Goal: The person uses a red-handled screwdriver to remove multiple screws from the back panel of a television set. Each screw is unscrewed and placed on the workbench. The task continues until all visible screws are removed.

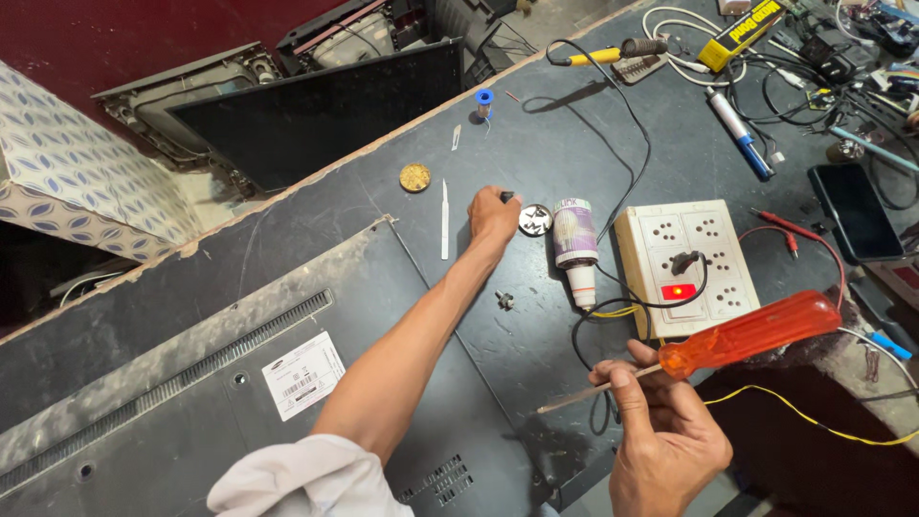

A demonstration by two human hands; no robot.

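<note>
Screwdriver [728,337], orange-handled, sits near right in the right hand [661,431], fingers curled loosely round the steel shaft just below the handle. It looks stiff and light, the smooth plastic possibly slick, so the fat handle seems the surer hold. Left hand [492,216] stretches far across the dark TV back panel [191,383], fingertips pinched on something tiny beside the small round tin [535,219]; what it grips I cannot tell. Count: one screwdriver, one tin, one white socket board [684,263], one loose screw [504,300].
</note>
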